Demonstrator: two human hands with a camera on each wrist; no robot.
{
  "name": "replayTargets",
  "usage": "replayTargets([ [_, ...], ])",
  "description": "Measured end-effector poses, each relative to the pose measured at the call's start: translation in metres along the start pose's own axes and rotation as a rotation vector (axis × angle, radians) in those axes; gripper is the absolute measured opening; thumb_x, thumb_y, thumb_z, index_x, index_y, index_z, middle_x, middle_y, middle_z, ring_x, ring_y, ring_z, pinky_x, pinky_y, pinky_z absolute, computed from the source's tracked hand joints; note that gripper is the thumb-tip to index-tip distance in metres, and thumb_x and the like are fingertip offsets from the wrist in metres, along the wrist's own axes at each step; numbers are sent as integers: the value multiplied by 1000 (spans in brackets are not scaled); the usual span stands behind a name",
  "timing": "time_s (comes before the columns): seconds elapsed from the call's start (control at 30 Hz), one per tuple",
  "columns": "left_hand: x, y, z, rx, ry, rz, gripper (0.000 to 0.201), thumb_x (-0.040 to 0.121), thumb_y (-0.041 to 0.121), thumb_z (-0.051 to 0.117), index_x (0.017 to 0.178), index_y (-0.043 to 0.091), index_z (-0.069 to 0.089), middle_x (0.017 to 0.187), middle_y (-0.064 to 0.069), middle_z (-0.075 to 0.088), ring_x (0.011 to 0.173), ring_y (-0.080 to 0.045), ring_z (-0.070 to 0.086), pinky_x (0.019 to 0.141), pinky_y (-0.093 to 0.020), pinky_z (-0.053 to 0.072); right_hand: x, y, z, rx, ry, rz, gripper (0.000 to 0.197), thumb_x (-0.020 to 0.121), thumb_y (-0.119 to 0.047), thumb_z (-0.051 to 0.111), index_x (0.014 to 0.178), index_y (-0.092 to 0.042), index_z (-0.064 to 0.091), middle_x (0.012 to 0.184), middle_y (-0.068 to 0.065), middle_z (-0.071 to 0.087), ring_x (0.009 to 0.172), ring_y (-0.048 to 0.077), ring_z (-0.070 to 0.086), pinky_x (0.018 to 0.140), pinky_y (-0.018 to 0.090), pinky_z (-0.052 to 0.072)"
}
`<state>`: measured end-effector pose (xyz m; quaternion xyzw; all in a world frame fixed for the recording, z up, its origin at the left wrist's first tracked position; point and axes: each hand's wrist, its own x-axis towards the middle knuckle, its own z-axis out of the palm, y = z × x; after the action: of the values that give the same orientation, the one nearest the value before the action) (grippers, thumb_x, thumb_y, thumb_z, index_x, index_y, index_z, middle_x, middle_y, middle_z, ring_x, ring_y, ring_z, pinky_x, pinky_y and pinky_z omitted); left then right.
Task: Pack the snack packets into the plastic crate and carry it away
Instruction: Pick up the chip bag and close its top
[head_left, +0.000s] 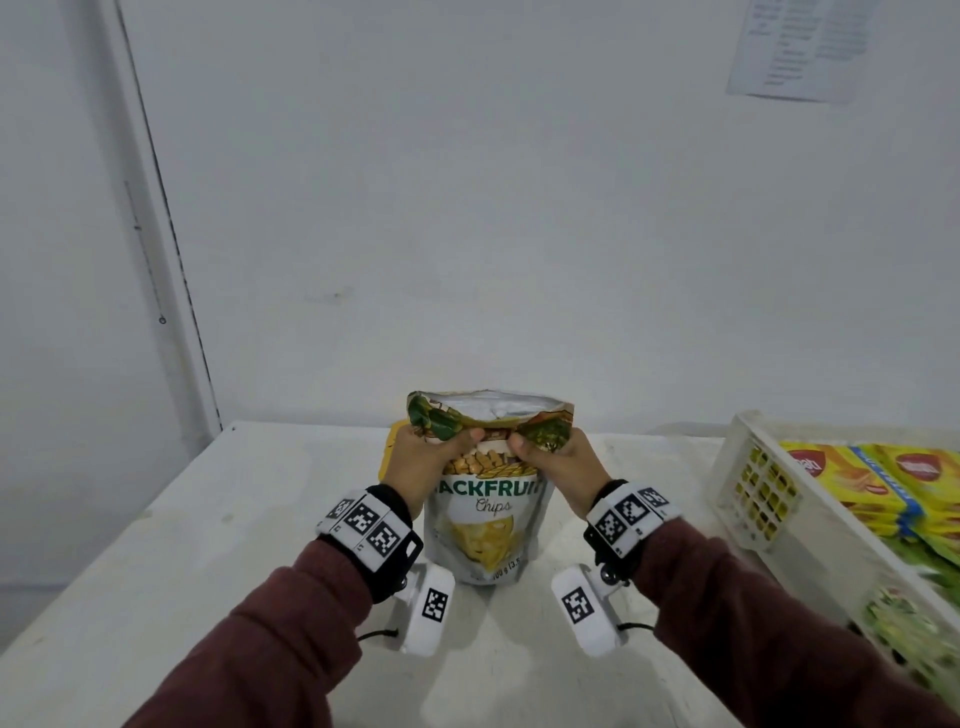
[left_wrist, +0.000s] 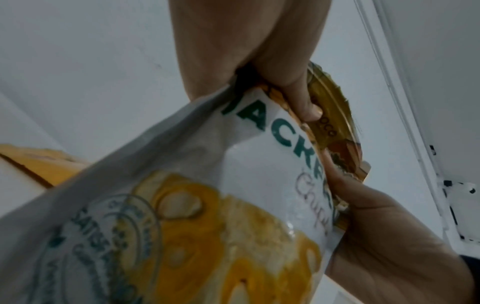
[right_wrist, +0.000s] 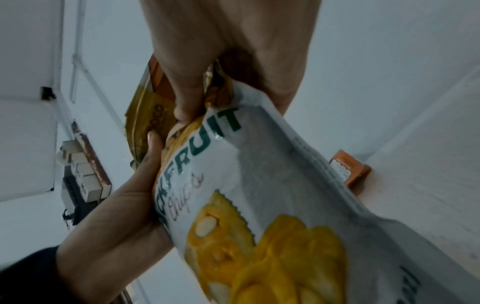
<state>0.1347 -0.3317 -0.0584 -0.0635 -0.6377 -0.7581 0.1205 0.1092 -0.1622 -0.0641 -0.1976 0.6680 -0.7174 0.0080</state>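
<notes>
A white jackfruit chips pouch (head_left: 485, 519) stands upright on the white table (head_left: 156, 545), its top open and folded forward. My left hand (head_left: 431, 457) grips the folded top at its left corner and my right hand (head_left: 550, 457) grips the right corner, thumbs nearly meeting in the middle. In the left wrist view the left hand (left_wrist: 291, 86) pinches the pouch (left_wrist: 207, 195) top. The right wrist view has the right hand (right_wrist: 197, 86) pinching the pouch (right_wrist: 259, 195) likewise. A white plastic crate (head_left: 748, 483) at the right holds yellow snack packets (head_left: 883, 488).
Another yellow packet (head_left: 387, 457) peeks out behind the pouch on the left. A small orange box (right_wrist: 350, 170) lies on the table in the right wrist view. A white wall stands close behind the table. A paper sheet (head_left: 805, 47) hangs on it.
</notes>
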Motion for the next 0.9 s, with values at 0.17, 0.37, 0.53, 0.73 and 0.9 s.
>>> replayTargets([
  [0.17, 1, -4, 0, -27, 26, 1, 12, 80, 1, 67, 80, 12, 70, 79, -1, 74, 78, -23, 69, 77, -34, 57, 0, 6, 6, 29, 9, -5, 74, 34, -57, 87, 93, -15, 69, 94, 3, 74, 90, 17, 70, 76, 28, 56],
  [0.37, 3, -4, -4, -29, -90, 16, 29, 65, 10, 81, 91, 13, 68, 84, 2, 74, 83, -21, 69, 78, -32, 56, 2, 9, 8, 9, 69, -77, 71, 38, -63, 82, 93, -20, 69, 85, -6, 74, 85, 11, 70, 71, 23, 55],
  [0.53, 0, -14, -13, 56, -187, -101, 50, 51, 17, 88, 96, 14, 68, 96, -3, 74, 93, -21, 69, 84, -34, 55, -6, 6, 1, 39, 18, 19, 56, 49, -42, 85, 95, -15, 69, 98, 5, 73, 98, 23, 68, 78, 30, 56],
  [0.73, -3, -12, -11, 48, -196, -67, 31, 72, -8, 71, 94, 13, 68, 96, -5, 73, 94, -22, 68, 88, -36, 54, -22, 10, 2, -21, -115, 87, 43, 69, 18, 68, 99, -13, 64, 89, -5, 74, 88, 10, 69, 72, 23, 55],
  [0.9, -8, -11, -11, 42, -204, -71, 30, 72, -6, 71, 95, 12, 69, 97, -6, 73, 96, -23, 68, 90, -39, 52, -26, 10, 3, -88, -138, 70, 47, 69, 16, 69, 103, -15, 63, 97, -3, 72, 95, 12, 68, 76, 25, 55],
])
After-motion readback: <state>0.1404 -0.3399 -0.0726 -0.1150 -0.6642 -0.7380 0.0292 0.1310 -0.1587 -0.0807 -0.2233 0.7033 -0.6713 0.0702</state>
